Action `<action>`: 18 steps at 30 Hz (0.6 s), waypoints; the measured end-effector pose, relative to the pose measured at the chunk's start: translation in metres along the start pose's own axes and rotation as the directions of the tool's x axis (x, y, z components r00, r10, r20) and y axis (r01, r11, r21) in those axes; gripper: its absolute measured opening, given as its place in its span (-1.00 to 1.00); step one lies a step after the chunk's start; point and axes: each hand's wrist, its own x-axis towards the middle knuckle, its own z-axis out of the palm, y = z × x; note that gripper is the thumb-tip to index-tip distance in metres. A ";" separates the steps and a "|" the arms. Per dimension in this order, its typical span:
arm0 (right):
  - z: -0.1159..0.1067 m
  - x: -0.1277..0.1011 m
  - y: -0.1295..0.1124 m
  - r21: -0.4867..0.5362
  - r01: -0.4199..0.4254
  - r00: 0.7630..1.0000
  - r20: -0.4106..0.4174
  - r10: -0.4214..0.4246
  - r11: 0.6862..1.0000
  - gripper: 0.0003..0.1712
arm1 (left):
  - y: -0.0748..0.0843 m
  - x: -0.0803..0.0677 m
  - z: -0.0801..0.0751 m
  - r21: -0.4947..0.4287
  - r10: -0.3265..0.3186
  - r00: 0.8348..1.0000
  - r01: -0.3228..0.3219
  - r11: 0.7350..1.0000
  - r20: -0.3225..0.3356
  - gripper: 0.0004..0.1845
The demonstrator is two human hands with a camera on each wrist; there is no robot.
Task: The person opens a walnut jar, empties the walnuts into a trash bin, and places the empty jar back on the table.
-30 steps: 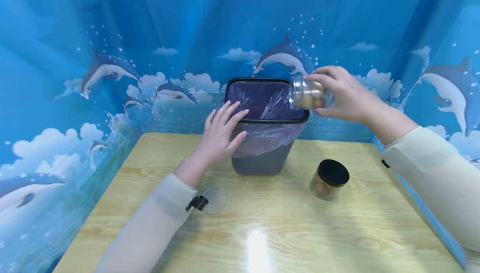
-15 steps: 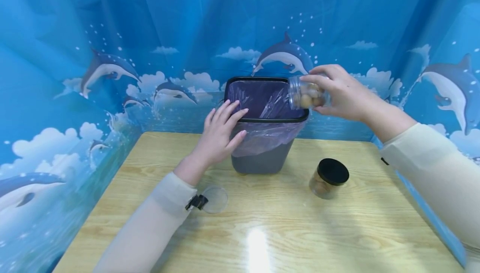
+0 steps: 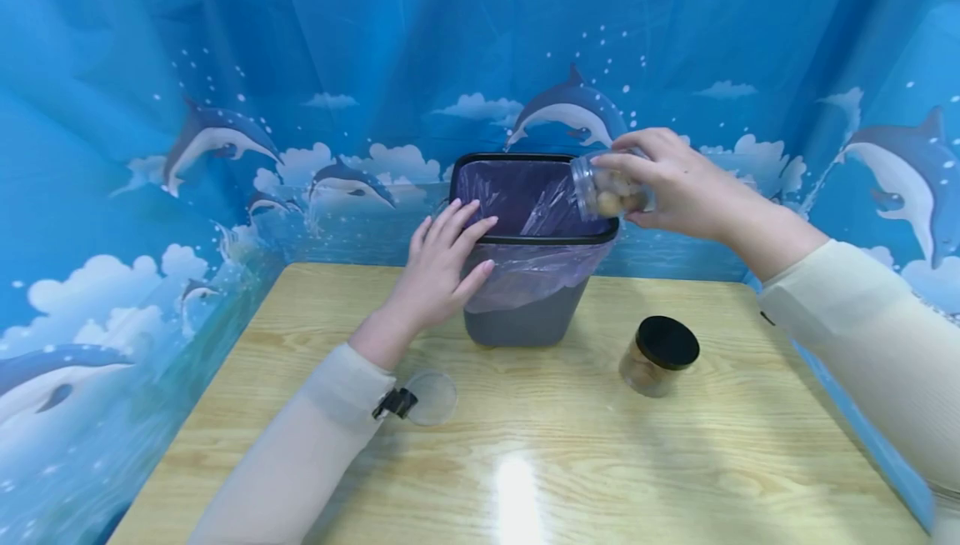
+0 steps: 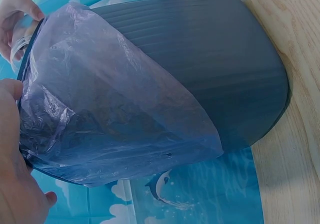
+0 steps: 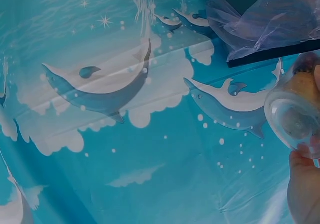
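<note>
The right hand (image 3: 678, 187) grasps a clear jar (image 3: 600, 185), tipped sideways with round pieces (image 3: 610, 202) inside, its mouth over the right of the bin (image 3: 521, 324); the left hand (image 3: 438, 274) rests, fingers extended, on the near left rim (image 3: 508, 240); a black-lidded jar (image 3: 660, 355) stands nearer, to the right.

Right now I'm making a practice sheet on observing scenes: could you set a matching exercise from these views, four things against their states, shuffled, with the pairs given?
Things
1. left hand
2. right hand
3. closed jar
4. bin

States
A. lined with a translucent purple bag
B. on the wooden table, under a black lid
C. holding a tilted jar with round things inside
D. resting at the edge of the bin

Pairs: 1-D, 2-C, 3-B, 4-A.
</note>
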 end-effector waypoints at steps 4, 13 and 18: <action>0.000 0.001 0.001 -0.012 0.025 1.000 0.010 -0.025 1.000 -0.01 | 0.000 0.000 0.000 -0.003 -0.002 1.000 0.002 1.000 0.002 -0.40; -0.002 0.003 0.000 -0.020 0.039 0.998 0.046 -0.038 0.999 0.00 | 0.001 -0.001 -0.001 0.005 -0.007 1.000 0.007 1.000 0.011 -0.40; -0.003 0.005 0.000 -0.038 0.083 0.996 0.047 -0.081 0.996 0.00 | 0.001 -0.001 -0.001 0.007 -0.005 1.000 0.005 1.000 0.006 -0.40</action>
